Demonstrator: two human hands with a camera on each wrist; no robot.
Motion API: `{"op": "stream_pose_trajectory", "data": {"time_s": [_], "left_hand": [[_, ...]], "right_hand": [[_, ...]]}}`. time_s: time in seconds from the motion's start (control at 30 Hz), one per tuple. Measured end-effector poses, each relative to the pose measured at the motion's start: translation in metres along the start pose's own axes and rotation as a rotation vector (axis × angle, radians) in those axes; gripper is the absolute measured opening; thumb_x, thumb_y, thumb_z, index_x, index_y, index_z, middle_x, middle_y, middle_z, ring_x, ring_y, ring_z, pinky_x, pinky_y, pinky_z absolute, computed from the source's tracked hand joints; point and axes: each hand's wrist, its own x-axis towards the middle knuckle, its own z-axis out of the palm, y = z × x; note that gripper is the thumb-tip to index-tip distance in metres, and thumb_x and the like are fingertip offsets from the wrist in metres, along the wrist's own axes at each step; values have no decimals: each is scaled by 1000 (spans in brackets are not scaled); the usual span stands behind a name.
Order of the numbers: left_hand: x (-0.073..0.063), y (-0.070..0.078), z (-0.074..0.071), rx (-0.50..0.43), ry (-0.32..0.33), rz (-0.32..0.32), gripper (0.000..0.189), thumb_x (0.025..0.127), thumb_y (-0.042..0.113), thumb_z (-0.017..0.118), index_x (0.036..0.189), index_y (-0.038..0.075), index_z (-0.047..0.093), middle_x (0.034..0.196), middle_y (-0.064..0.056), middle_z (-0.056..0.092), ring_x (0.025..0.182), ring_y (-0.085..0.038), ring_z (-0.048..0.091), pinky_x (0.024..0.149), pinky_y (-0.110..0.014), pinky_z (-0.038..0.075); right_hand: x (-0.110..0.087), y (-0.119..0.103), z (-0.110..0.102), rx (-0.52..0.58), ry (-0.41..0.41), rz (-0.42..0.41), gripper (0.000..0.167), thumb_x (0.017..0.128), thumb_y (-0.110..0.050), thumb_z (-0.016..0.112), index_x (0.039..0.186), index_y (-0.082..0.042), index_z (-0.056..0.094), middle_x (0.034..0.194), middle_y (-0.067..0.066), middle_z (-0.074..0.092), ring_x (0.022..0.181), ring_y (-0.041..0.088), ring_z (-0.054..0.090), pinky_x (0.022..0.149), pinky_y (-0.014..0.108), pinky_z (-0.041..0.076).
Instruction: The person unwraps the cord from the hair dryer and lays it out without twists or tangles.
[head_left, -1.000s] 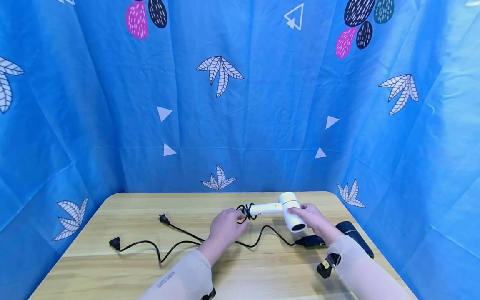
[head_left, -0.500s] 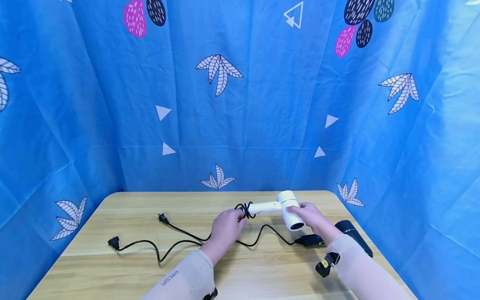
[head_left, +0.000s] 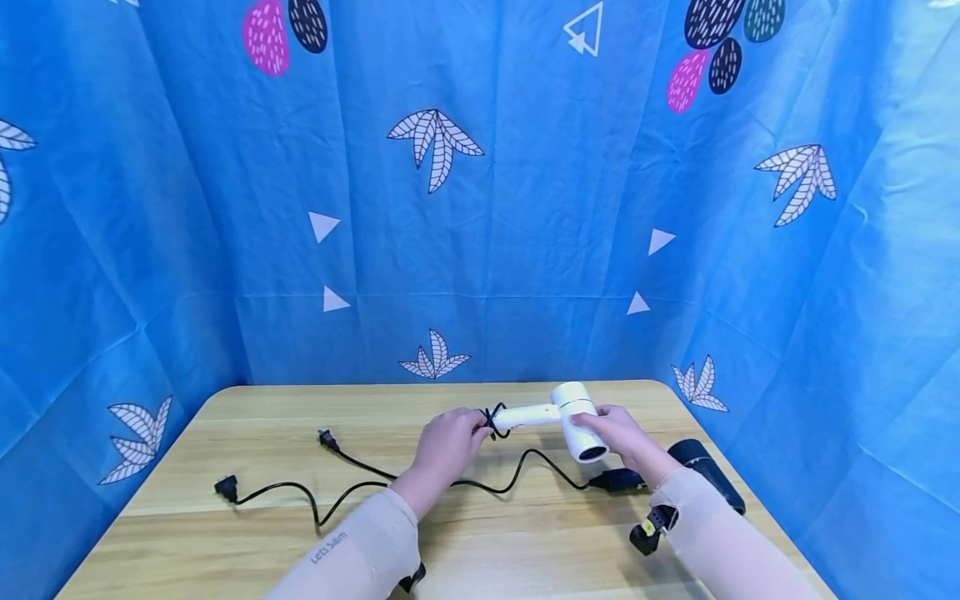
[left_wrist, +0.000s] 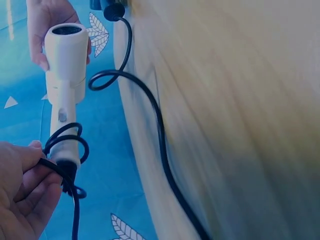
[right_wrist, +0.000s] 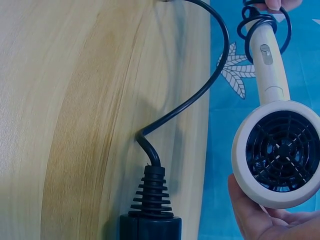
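Observation:
A white hair dryer [head_left: 579,423] is held up over the far right part of the table, its handle pointing left. My right hand [head_left: 626,435] grips its barrel; in the right wrist view the palm and fingers [right_wrist: 257,220] cup it below the black intake grille [right_wrist: 283,150]. Black cord [left_wrist: 84,145] is looped loosely around the lower handle. At the handle's end my left hand [head_left: 447,446] pinches that cord between thumb and fingers, as the left wrist view shows. One two-pin plug [head_left: 327,439] lies on the table beyond my left forearm.
A dark hair dryer [head_left: 708,473] lies at the table's right side, partly hidden by my right forearm. Its black cord [head_left: 517,475] snakes left across the wooden table [head_left: 525,542] to another plug [head_left: 227,487]. Blue patterned cloth [head_left: 487,250] hangs around the back and sides.
My left hand has shifted slightly left with the cord, and the loops around the handle look fewer. The right hand still holds the white hair dryer in nearly the same place.

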Motion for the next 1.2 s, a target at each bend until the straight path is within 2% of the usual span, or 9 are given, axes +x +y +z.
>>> {"op": "stream_pose_trajectory", "data": {"time_s": [0.2, 0.5, 0.67, 1.03, 1.2], "left_hand": [[7, -5, -9, 17, -4, 20, 13, 94, 27, 71, 89, 16, 75, 85, 3, 71, 75, -14, 66, 66, -34, 55], [14, -19, -18, 66, 54, 50, 13, 94, 24, 72, 98, 14, 79, 91, -1, 74, 81, -21, 71, 71, -39, 58], [17, -29, -14, 65, 55, 57, 16, 95, 27, 70, 99, 14, 79, 89, -1, 73, 80, -20, 70, 71, -38, 58], [17, -48, -1, 35, 0, 9, 14, 95, 27, 70, 98, 17, 80, 82, 2, 69, 76, -18, 67, 71, -38, 57], [15, -52, 3, 26, -35, 0, 14, 95, 27, 71, 100, 17, 80, 86, 1, 71, 80, -18, 68, 74, -38, 57]], "right_hand": [[0, -2, -1, -6, 3, -4, 61, 91, -33, 70, 127, 13, 51, 107, 20, 65, 87, 23, 65, 71, 34, 57], [0, 1, -3, 4, -2, -11, 58, 91, -30, 70, 125, 13, 52, 104, 19, 66, 84, 22, 66, 70, 34, 58], [0, 2, -4, 2, -5, -11, 59, 91, -29, 70, 127, 13, 51, 107, 19, 66, 85, 22, 66, 71, 34, 57], [-2, -1, -6, 33, -19, -12, 61, 93, -29, 68, 133, 13, 48, 109, 20, 65, 86, 22, 66, 71, 34, 58], [-2, -1, -6, 41, -30, -19, 61, 93, -29, 68, 133, 13, 47, 109, 20, 65, 86, 21, 66, 71, 34, 58]]}}
